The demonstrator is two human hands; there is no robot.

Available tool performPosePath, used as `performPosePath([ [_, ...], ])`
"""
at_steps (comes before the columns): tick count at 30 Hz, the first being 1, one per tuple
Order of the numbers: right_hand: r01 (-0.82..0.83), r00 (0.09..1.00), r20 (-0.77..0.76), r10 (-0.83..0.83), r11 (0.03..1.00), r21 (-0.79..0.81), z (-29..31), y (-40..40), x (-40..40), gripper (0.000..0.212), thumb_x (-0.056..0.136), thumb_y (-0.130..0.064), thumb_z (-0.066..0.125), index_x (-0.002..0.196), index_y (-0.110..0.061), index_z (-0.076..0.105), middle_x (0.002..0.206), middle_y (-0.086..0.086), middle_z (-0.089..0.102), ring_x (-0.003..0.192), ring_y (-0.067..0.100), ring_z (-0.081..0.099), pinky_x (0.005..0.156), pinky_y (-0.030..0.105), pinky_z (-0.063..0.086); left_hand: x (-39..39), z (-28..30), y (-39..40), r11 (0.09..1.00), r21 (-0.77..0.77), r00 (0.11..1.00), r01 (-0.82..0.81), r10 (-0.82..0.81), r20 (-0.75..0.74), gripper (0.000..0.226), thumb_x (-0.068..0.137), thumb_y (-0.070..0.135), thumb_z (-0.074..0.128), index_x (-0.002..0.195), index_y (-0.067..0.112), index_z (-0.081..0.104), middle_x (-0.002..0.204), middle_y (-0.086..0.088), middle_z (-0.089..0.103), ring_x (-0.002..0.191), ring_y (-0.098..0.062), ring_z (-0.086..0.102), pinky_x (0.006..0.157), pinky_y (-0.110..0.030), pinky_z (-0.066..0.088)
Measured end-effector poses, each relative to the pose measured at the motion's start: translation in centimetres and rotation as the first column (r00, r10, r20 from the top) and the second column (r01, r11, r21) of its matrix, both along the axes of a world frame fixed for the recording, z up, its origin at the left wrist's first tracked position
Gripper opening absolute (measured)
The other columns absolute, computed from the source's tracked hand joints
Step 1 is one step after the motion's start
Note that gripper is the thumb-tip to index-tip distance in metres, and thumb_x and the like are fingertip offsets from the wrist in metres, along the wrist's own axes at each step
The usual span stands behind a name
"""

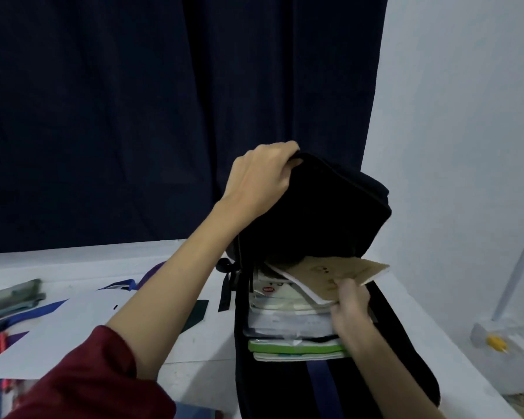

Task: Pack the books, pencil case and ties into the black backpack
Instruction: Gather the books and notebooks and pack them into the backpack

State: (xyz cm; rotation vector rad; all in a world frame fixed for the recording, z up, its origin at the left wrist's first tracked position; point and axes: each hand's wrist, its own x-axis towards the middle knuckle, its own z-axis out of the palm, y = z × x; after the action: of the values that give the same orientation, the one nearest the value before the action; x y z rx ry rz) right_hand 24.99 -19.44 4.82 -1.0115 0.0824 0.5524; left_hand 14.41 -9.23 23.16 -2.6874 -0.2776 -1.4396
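Nearest me, my maroon sleeve (82, 379) leads to my left hand (259, 176), gripping the black backpack (315, 213) flap and lifting it. On the white table (200, 373), my right hand (350, 309) pinches a thin tan book (345, 275), probably light and bendy, best held by its edge, pointing right and away atop the stacked books (294, 331) inside.

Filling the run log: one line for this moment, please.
left hand grips black backpack flap, lifted | right hand pinches brown notebook over book stack in bag | ties on table
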Motion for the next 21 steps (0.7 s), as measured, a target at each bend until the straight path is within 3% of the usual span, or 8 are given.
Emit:
performPosePath([
  [5, -0.293, 0.952, -0.084, 0.293, 0.956, 0.011, 1.4, 4.5, -1.4, 0.041, 0.098, -0.008, 0.047, 0.138, -0.006, 0.039, 0.139, 0.02, 0.044, 0.119, 0.039, 0.052, 0.085, 0.049, 0.049, 0.7, 0.5, 0.4, 0.999, -0.033, 1.0, 0.003, -0.003, 0.005, 0.022, 0.098, 0.021, 0.044, 0.09, 0.008, 0.059, 0.078, 0.0, 0.062, 0.068, -0.019, 0.056, 0.048, -0.022, 0.031],
  [7, -0.542, 0.84, -0.06, 0.539, 0.831, -0.124, 2.6, 4.1, -1.2, 0.039, 0.098, -0.019, 0.05, 0.133, -0.004, 0.042, 0.127, 0.026, 0.054, 0.1, 0.035, 0.065, 0.073, 0.042, 0.055, 0.9, 0.8, 0.8, 0.998, -0.064, 1.0, -0.001, 0.001, 0.005, 0.022, 0.098, 0.02, 0.044, 0.089, 0.006, 0.06, 0.075, -0.002, 0.062, 0.066, -0.02, 0.055, 0.047, -0.022, 0.03],
  [9, -0.681, 0.669, 0.008, 0.743, 0.618, -0.391, 2.9, 2.9, -0.7, 0.035, 0.095, -0.034, 0.054, 0.107, -0.001, 0.059, 0.086, 0.02, 0.071, 0.063, 0.023, 0.07, 0.054, 0.029, 0.053, 1.1, 1.2, 1.1, 0.997, -0.072, 1.0, -0.008, 0.008, -0.004, 0.022, 0.098, 0.019, 0.045, 0.088, 0.005, 0.06, 0.074, -0.004, 0.061, 0.065, -0.021, 0.055, 0.047, -0.022, 0.031],
  [12, -0.334, 0.554, 0.31, 0.773, 0.547, -0.768, 2.2, 1.1, 0.0, 0.034, 0.089, -0.036, 0.063, 0.067, -0.009, 0.065, 0.048, 0.002, 0.062, 0.039, 0.01, 0.053, 0.039, 0.019, 0.036, 1.4, 1.5, 1.4, 0.996, -0.094, 1.0, -0.007, 0.005, -0.016, 0.022, 0.097, 0.018, 0.046, 0.087, 0.004, 0.06, 0.073, -0.006, 0.061, 0.064, -0.023, 0.056, 0.048, -0.028, 0.037],
  [14, 0.161, 0.414, 0.595, 0.689, 0.588, -0.792, 1.6, 0.4, 0.1, 0.021, 0.086, -0.04, 0.064, 0.076, -0.022, 0.069, 0.067, -0.009, 0.065, 0.071, 0.01, 0.062, 0.058, 0.021, 0.045, 1.7, 1.5, 1.3, 0.992, -0.122, 1.0, 0.009, -0.011, -0.017, 0.022, 0.097, 0.017, 0.046, 0.087, 0.003, 0.061, 0.072, -0.008, 0.062, 0.062, -0.024, 0.056, 0.052, -0.033, 0.042],
  [16, 0.485, 0.199, 0.589, 0.783, 0.444, -0.753, 1.1, 0.4, 0.2, 0.024, 0.09, -0.042, 0.057, 0.109, -0.033, 0.068, 0.111, -0.012, 0.063, 0.119, 0.016, 0.048, 0.096, 0.03, 0.039, 2.0, 1.5, 1.0, 0.99, -0.139, 1.0, 0.024, -0.026, -0.011, 0.022, 0.096, 0.017, 0.047, 0.087, 0.004, 0.062, 0.072, -0.007, 0.062, 0.062, -0.023, 0.057, 0.054, -0.034, 0.045],
  [18, 0.558, 0.108, 0.443, 0.89, 0.314, -0.768, 0.2, 0.8, 0.8, 0.033, 0.095, -0.041, 0.048, 0.127, -0.039, 0.056, 0.131, -0.014, 0.055, 0.135, 0.017, 0.03, 0.115, 0.047, 0.01, 2.1, 1.5, 0.9, 0.989, -0.146, 0.999, 0.039, -0.041, -0.011, 0.022, 0.096, 0.017, 0.047, 0.088, 0.004, 0.063, 0.072, -0.007, 0.063, 0.061, -0.022, 0.057, 0.054, -0.035, 0.047],
  [21, 0.532, 0.127, 0.452, 0.883, 0.323, -0.783, -0.6, 1.8, 1.6, 0.032, 0.097, -0.038, 0.047, 0.127, -0.041, 0.055, 0.122, -0.012, 0.064, 0.128, 0.015, 0.043, 0.113, 0.056, -0.005, 2.1, 1.7, 1.1, 0.989, -0.145, 0.999, 0.039, -0.043, -0.02, 0.023, 0.096, 0.017, 0.048, 0.087, 0.004, 0.064, 0.071, -0.007, 0.063, 0.062, -0.022, 0.057, 0.053, -0.031, 0.044],
])
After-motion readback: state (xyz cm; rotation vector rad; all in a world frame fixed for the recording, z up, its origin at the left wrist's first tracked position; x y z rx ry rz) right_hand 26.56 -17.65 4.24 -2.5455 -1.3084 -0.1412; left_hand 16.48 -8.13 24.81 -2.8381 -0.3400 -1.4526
